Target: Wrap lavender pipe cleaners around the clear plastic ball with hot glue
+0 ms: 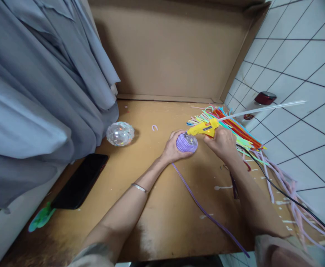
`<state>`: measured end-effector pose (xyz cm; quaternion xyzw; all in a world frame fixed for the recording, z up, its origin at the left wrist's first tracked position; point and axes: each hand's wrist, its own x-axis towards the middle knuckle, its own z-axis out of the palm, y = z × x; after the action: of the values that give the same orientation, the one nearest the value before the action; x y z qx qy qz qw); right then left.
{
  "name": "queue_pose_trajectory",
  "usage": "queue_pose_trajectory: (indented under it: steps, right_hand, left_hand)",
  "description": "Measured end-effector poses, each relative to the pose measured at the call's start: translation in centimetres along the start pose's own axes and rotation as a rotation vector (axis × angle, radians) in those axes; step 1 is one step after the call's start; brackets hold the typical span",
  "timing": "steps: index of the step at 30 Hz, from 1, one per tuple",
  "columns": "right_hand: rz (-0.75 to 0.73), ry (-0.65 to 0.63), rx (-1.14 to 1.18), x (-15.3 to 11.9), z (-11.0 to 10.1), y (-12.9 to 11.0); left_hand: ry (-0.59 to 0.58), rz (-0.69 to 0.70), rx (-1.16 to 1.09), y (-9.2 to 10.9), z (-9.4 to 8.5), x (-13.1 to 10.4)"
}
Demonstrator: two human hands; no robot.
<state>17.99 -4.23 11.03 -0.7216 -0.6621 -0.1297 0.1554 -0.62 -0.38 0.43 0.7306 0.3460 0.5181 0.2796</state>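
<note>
My left hand (176,149) is wrapped round a ball (186,144) wound with purple pipe cleaner, its upper part still showing a clear, glittery surface. A yellow glue gun (206,128) is gripped in my right hand (222,142), its nozzle at the top of the ball. One long clear glue stick (265,108) sticks out of the gun's back. From beneath the ball a purple pipe cleaner (201,207) trails across the table to the front edge.
A clear speckled ball (120,134) and a black phone (80,181) lie at the left, near a grey curtain (40,85). Colourful pipe cleaners (235,129), a black cord (273,183) and a red-lidded jar (265,98) are at the right. Cardboard (170,48) stands behind.
</note>
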Motion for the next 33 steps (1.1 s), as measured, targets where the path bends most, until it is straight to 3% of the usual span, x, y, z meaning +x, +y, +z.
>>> queue_pose_trajectory:
  steps: [20,33]
  right_hand:
    - [-0.013,-0.028,-0.041,-0.1,-0.3,-0.2]
    - [0.008,-0.105,-0.074,-0.2,-1.7,-0.3]
  left_hand:
    - [-0.001,0.001,0.013,0.2,0.0,0.1]
    - [-0.017,0.06,0.019,0.2,0.0,0.0]
